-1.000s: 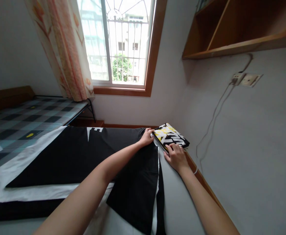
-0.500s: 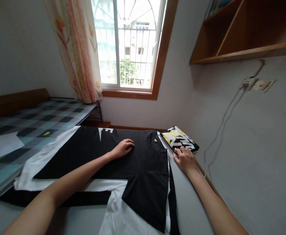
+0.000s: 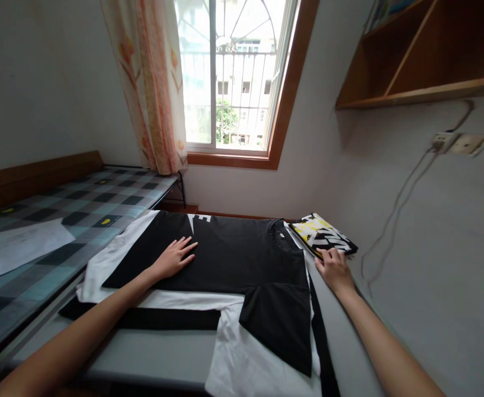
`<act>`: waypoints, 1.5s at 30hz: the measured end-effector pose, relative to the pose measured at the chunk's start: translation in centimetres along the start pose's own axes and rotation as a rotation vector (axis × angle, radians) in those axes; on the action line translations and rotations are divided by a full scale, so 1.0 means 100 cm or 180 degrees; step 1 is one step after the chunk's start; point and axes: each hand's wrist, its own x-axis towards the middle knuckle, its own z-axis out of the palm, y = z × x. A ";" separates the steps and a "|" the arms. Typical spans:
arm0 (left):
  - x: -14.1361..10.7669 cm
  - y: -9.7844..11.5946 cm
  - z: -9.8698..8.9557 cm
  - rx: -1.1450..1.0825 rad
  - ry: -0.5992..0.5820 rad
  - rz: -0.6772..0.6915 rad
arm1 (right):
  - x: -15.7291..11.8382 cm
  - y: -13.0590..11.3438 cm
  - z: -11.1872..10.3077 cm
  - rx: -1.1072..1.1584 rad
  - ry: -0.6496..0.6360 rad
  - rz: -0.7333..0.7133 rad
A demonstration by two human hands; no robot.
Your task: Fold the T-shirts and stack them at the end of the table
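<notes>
A black T-shirt with white lettering lies spread flat, its collar to the right and one sleeve towards me. Beneath it is a white T-shirt, and under that shows the edge of another black garment. My left hand rests palm down on the black T-shirt, fingers spread, holding nothing. On the right, my right hand touches the near edge of a folded black, white and yellow garment; its fingers are loosely bent and not closed round it.
The garments lie on a grey table. Left stands a bed with a checked cover and paper sheets on it. A wall shelf hangs at upper right, above a socket with a cable. A curtained window is ahead.
My left hand has slid left across the black T-shirt and its fingers have spread. My right hand stays by the folded garment. The whole view has shifted slightly left.
</notes>
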 end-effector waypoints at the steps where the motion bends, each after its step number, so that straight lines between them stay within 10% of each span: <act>1: -0.006 -0.011 -0.001 0.0086 0.0041 -0.0151 | 0.000 0.000 0.001 0.0018 -0.0003 0.0022; 6: -0.021 -0.040 -0.006 0.0375 -0.0002 -0.0774 | 0.000 0.000 0.002 0.0285 -0.0002 0.0228; 14: -0.020 -0.021 -0.009 0.0235 0.0179 -0.0547 | 0.021 -0.033 -0.004 0.0848 0.0836 0.1610; 19: -0.020 -0.012 -0.005 -0.0106 0.0189 -0.0147 | 0.053 -0.102 -0.017 0.1799 0.0102 0.0216; 24: -0.020 -0.010 -0.001 -0.0034 0.0077 -0.0255 | 0.050 -0.138 -0.008 0.1171 -0.0920 -0.0211; 32: -0.021 -0.008 -0.005 0.0112 -0.0028 -0.0351 | 0.029 -0.116 0.002 0.0644 -0.1657 -0.0368; 45: -0.022 -0.007 -0.006 0.0082 -0.0061 -0.0329 | 0.021 -0.076 -0.005 0.2469 -0.0329 -0.0046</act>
